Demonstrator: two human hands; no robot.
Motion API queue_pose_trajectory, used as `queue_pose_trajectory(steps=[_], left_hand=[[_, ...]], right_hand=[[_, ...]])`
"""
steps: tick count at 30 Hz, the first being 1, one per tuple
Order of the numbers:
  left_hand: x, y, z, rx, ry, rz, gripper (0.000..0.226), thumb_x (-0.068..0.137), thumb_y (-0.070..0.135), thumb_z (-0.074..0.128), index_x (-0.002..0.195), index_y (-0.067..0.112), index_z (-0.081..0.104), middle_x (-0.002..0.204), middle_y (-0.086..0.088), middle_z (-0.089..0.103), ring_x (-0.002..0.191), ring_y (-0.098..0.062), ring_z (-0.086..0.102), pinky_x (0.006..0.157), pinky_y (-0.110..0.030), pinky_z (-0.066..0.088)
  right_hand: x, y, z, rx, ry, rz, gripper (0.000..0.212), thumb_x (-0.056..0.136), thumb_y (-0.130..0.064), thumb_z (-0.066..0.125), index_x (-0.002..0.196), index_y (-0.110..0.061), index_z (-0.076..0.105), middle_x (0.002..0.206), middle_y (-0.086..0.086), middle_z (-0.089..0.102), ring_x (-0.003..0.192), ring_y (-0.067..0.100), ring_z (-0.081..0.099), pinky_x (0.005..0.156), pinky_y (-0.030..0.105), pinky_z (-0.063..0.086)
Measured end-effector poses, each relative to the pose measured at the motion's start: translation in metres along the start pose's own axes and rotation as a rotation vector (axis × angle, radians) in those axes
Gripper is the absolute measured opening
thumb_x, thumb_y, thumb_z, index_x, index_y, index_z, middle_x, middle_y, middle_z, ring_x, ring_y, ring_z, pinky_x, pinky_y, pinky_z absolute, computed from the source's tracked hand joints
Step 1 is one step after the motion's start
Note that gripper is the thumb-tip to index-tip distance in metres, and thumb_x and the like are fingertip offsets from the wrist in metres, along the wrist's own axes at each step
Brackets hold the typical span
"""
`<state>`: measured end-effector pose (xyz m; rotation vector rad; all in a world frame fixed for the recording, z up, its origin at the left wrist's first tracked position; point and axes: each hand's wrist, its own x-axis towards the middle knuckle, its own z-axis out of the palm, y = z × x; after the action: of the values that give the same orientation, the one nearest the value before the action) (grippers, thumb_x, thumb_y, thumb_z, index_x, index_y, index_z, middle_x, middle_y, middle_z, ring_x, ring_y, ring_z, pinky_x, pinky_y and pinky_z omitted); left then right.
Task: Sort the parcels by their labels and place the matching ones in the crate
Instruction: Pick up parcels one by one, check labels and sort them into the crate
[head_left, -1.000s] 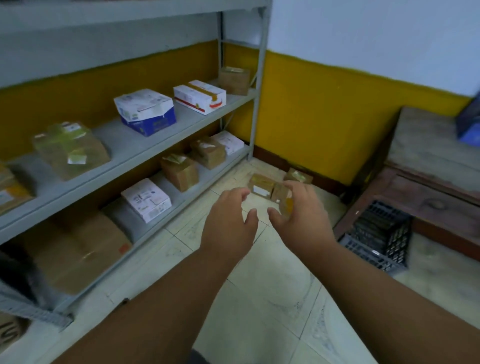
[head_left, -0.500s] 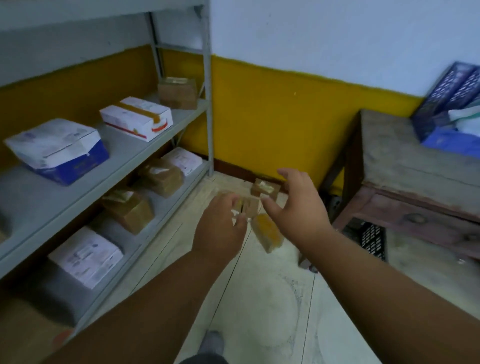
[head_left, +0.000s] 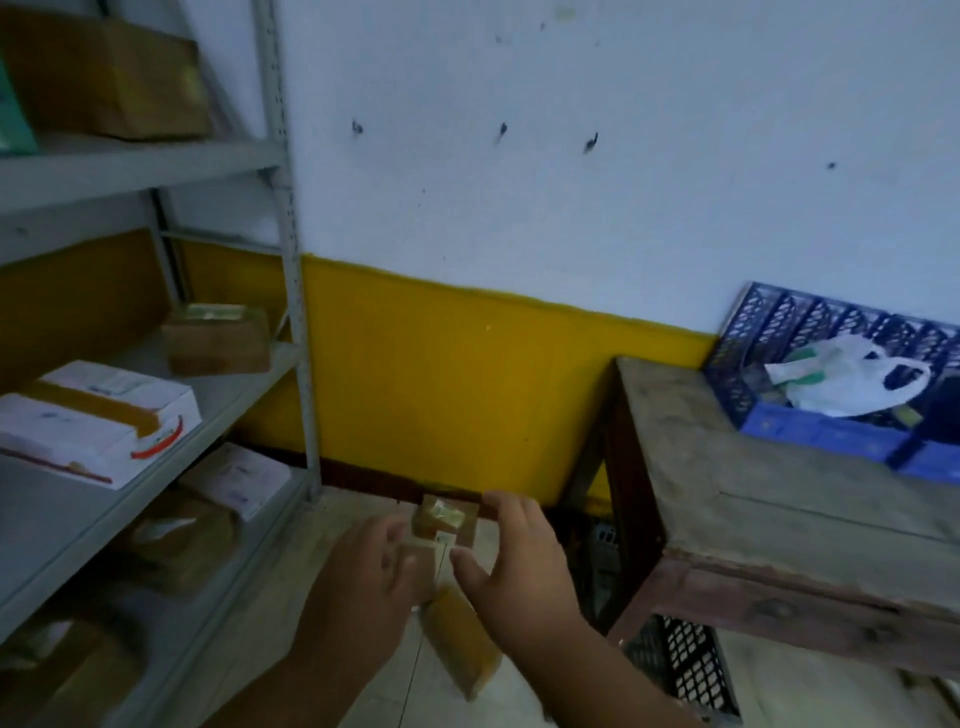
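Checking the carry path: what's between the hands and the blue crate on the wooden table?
Head view: bare stretch of wooden table top separates the right hand from the blue crate. Nothing stands on it there.

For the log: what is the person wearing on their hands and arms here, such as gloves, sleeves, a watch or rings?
Nothing that shows. The left hand and right hand are bare, without gloves. Both forearms are uncovered down to the frame's bottom edge, with no sleeve cuff, watch or wristband. The picture is too blurred to rule out a ring.

Matt grey metal shelving (head_left: 291, 249), rough worn wooden table (head_left: 753, 467), blue plastic lattice crate (head_left: 810, 322), taped cardboard parcel (head_left: 447, 519).
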<state>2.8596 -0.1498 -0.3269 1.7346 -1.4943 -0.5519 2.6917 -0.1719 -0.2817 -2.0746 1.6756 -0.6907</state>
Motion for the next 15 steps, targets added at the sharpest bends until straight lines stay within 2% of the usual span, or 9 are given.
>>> queue_pose_trajectory(steps=[6,10,13,15], left_hand=[[0.095,0.012,0.016,0.011,0.073,0.009,0.038,0.096,0.023,0.056,0.134,0.026,0.052,0.119,0.011,0.056,0.101,-0.005,0.052,0.080,-0.022,0.042],[0.136,-0.001,0.040,0.033,0.082,-0.056,0.038,0.096,0.023,0.057,0.133,0.023,0.053,0.120,0.009,0.057,0.102,-0.007,0.054,0.081,-0.025,0.044],[0.169,-0.018,0.065,0.064,0.047,-0.072,0.038,0.095,0.023,0.056,0.133,0.021,0.053,0.121,0.004,0.058,0.105,-0.012,0.056,0.085,-0.033,0.050],[0.193,-0.035,0.082,0.086,0.028,-0.092,0.039,0.095,0.022,0.056,0.133,0.021,0.053,0.121,0.004,0.058,0.105,-0.013,0.056,0.084,-0.033,0.049]], right_hand=[[0.110,0.021,0.017,0.000,-0.039,-0.043,0.065,0.089,-0.047,0.066,0.145,-0.032,0.036,0.141,-0.008,0.043,0.125,0.014,0.048,0.102,0.036,0.046],[0.165,0.043,0.044,0.019,-0.135,-0.044,0.067,0.090,-0.043,0.067,0.147,-0.026,0.037,0.143,-0.001,0.045,0.129,0.018,0.045,0.104,0.039,0.045],[0.194,0.068,0.067,0.057,-0.180,-0.033,0.068,0.088,-0.038,0.071,0.146,-0.023,0.039,0.141,0.000,0.046,0.128,0.019,0.047,0.102,0.037,0.046],[0.211,0.087,0.085,0.099,-0.178,0.018,0.067,0.088,-0.033,0.072,0.145,-0.022,0.041,0.141,0.000,0.046,0.127,0.018,0.048,0.100,0.035,0.047]])
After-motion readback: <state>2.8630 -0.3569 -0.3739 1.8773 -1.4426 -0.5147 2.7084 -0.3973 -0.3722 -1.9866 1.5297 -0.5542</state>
